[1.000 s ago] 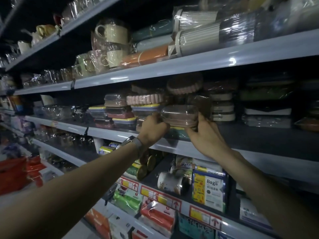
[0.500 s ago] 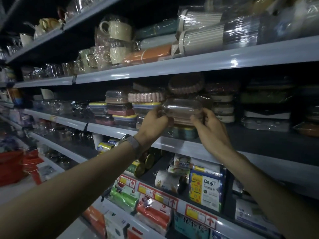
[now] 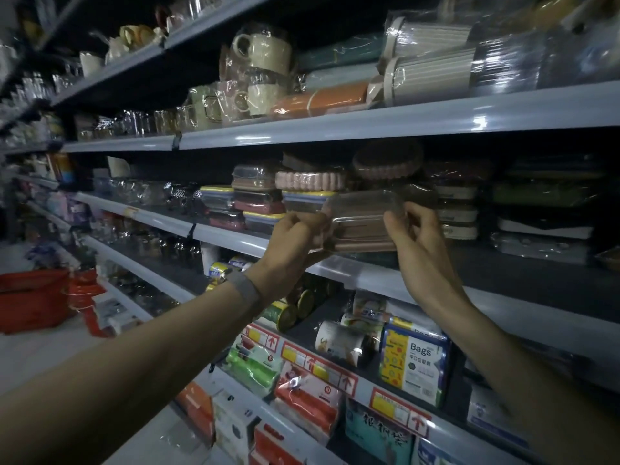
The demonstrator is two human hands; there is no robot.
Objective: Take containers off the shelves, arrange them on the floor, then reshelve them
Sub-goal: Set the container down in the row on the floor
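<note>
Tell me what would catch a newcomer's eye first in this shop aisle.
Two hands at centre: the left hand and right hand grip a clear-lidded container by its ends at the middle shelf front edge. One shelf down stands a bright yellow-and-blue pack labelled Bags, and red baskets sit on the floor at far left.

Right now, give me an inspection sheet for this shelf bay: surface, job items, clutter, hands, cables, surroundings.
Surface: grey middle shelf, packed with wrapped goods.
Job's things: clear-lidded container held at the shelf's front edge; stacked containers sit to its left.
Clutter: wrapped mugs on the shelf above; Bags pack on the shelf below.
Grippers: left hand grips the container's left end, right hand its right end.
Cables: nothing seen.
Surroundings: red baskets on the floor at left; dim aisle.
</note>
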